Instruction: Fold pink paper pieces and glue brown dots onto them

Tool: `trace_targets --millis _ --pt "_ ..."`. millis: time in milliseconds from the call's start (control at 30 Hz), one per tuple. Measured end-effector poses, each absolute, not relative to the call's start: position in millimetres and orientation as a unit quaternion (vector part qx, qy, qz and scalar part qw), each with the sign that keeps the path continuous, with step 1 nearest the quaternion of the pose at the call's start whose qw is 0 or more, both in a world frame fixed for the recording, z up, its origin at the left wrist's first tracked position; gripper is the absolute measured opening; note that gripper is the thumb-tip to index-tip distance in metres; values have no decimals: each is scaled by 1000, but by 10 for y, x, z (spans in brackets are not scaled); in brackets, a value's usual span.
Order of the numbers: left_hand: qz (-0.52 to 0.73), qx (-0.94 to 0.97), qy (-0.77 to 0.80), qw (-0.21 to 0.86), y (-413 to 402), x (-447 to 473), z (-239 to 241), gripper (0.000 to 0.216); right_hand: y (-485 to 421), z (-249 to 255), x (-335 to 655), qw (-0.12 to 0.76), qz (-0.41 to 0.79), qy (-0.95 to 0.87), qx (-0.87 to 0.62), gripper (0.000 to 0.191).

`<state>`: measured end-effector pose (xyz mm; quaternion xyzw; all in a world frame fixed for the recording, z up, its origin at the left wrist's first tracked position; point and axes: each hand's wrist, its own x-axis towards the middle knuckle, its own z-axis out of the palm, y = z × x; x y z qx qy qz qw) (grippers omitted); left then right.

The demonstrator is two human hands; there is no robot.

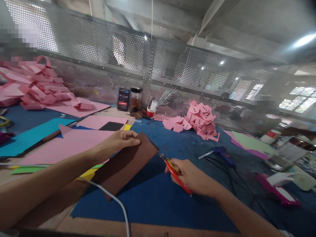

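Bare hands, bare forearms, whitish scrap at lower right.
Noted on one side: ungloved left hand (125, 140), slim in the fingers, narrowing at the wrist into a long left forearm (49, 181), uncovered as far as the picture's edge. On the other: likewise ungloved right hand (185, 172), with a smooth, tapering right forearm (229, 200), bare almost to the bottom corner. There, a small whitish patch (285, 233), possibly a sleeve edge; too cropped to tell cut or fabric.
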<state>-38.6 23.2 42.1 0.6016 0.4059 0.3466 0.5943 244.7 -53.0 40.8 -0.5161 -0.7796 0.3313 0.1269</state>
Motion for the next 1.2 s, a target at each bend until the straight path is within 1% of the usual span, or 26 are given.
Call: trace_targets --millis 800,1100,1200 --pt "342 603 401 599 239 -397 412 28 -514 356 2471 145 363 -768 -508 14" --pt "354 590 414 595 206 -361 438 31 -520 378 2467 146 371 -764 -508 12" --pt "357 587 418 595 223 -355 421 33 -524 388 2458 138 354 -772 -510 12"
